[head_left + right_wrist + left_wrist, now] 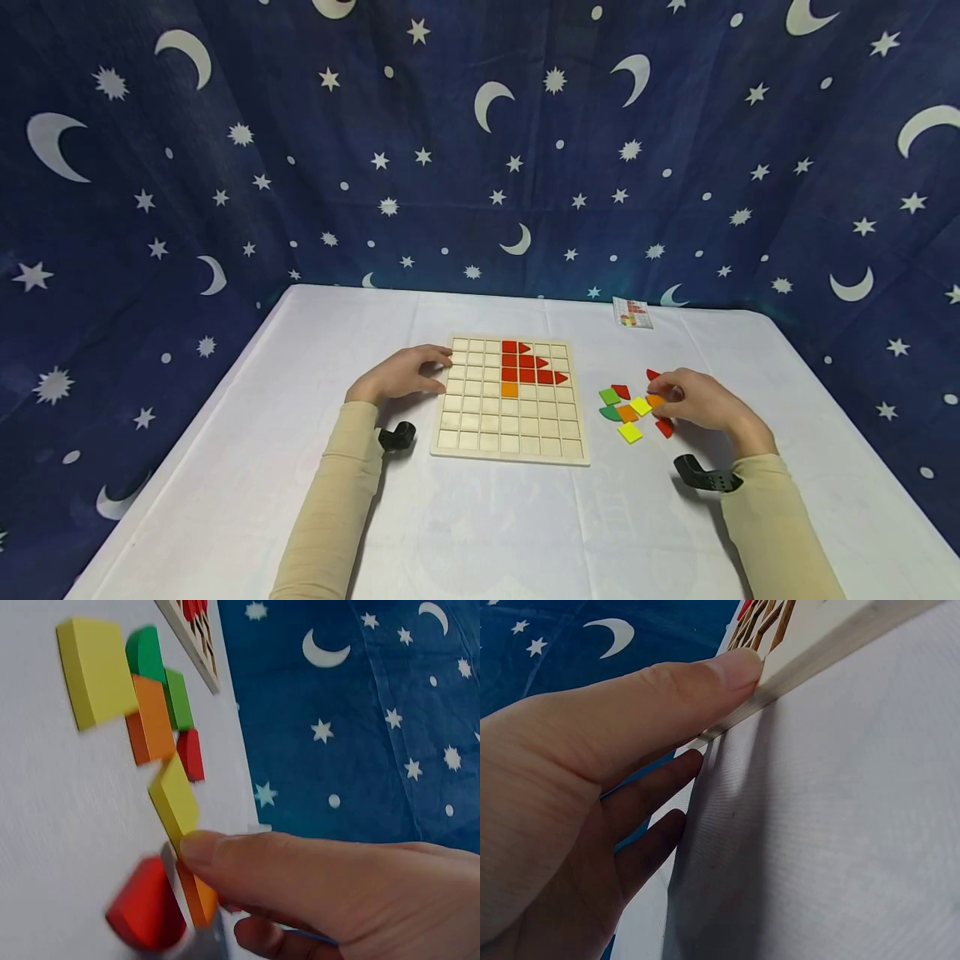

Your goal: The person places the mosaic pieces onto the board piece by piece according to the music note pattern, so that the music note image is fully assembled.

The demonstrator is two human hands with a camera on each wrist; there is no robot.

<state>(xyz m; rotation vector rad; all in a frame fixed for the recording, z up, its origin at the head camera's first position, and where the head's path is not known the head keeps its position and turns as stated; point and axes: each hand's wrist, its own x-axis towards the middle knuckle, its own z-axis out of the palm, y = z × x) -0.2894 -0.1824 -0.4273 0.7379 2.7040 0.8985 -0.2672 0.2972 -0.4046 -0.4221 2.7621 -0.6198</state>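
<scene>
My right hand (701,402) makes a narrow gap, with the thumb and a finger close together at an orange piece (196,896). The thumb covers part of it, so I can't tell if that hand really has it pinched. The piece sits right at the fingertips, to the left of the palm. It is a thin, flat square, so I see no long side to line up with.

What matters most to me is this: the board (510,457) lies off to the left of my right hand, and other pieces sit in between. A yellow square (641,407) is right by the fingertips on the board side. Past it are a second orange square (627,412) and a green square (610,397). A red piece (664,427) sits just on the near side of the right thumb, and another red piece (654,374) peeks out past the fingers. Going straight sideways while low could bump some of these, so I think up and over is better. The white cloth (510,533) on the near side gives room too.

My left hand (405,371) is loose and fairly wide. Its thumb rests on the board's left edge, and its other fingers are near that edge. It is nearer to the board; the right hand is nearer to the loose pieces.
</scene>
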